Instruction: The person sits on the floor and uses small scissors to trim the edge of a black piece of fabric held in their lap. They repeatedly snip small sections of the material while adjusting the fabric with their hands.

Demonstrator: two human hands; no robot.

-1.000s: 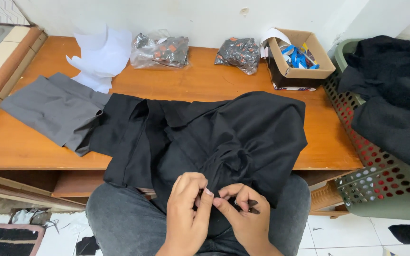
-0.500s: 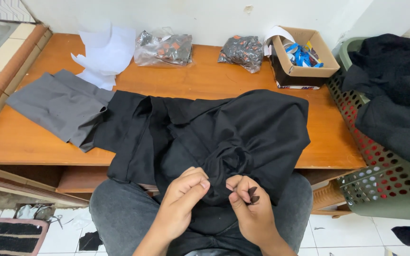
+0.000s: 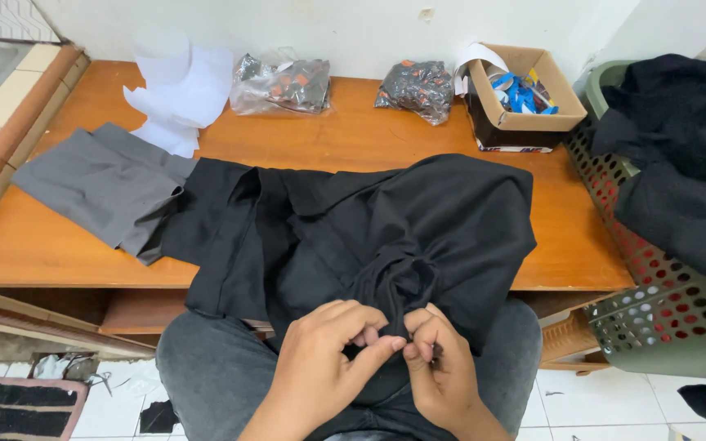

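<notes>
- Two hands meet at the lower centre of the head view; the left hand (image 3: 332, 359) and the right hand (image 3: 439, 367) are both curled nearly closed, fingertips pinching a small bunched fold of the black garment (image 3: 386, 237); what, if anything, sits between the right fingers is too small to tell
- That garment lies spread over the front edge of the table (image 3: 353, 139) in mid-frame and drapes down onto the lap; the work in hand looks like fine fingertip handling of one spot on the cloth, and the next move would call for a steady pinch and small, close motions
- Counted: one grey folded cloth (image 3: 100, 188) at the left, touching the black one; one stack of white sheets (image 3: 177, 86) at upper left; two crinkled plastic bags (image 3: 279, 82) along the wall; one cardboard box (image 3: 525, 98) at upper right; one green laundry basket (image 3: 655, 310) at the right, heaped with dark clothes
</notes>
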